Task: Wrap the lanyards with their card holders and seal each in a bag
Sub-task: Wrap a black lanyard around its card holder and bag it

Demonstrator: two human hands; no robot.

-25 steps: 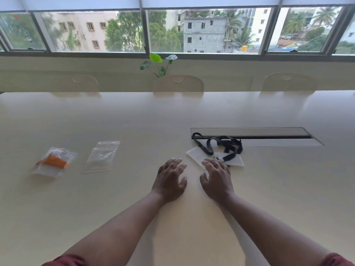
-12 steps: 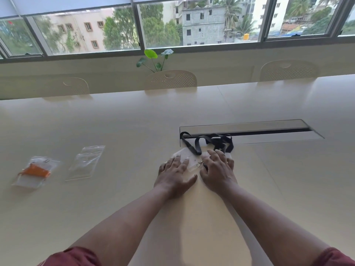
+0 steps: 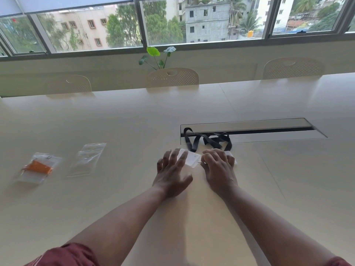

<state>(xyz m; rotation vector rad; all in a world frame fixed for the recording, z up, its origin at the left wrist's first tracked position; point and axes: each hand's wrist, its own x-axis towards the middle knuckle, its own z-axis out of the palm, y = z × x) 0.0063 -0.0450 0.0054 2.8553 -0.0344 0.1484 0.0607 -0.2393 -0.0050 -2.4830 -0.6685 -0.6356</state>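
Clear card holder (image 3: 192,158) under spread, straight fingers (image 3: 182,156) of left hand (image 3: 171,173). Right hand (image 3: 219,169) fingers straight, flat on second holder (image 3: 228,154). Black lanyard (image 3: 208,140) tangled just beyond, overlapping table (image 3: 119,120) slot. Empty bag (image 3: 87,159), bagged orange lanyard (image 3: 37,167) far left.

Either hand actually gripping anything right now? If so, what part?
No grip visible. The left hand rests straight fingers on the clear card holder; the right hand lies over its clip end, fingertips hidden.

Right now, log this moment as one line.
left hand on card holder | right hand at clip | black lanyard loose | empty bag waiting
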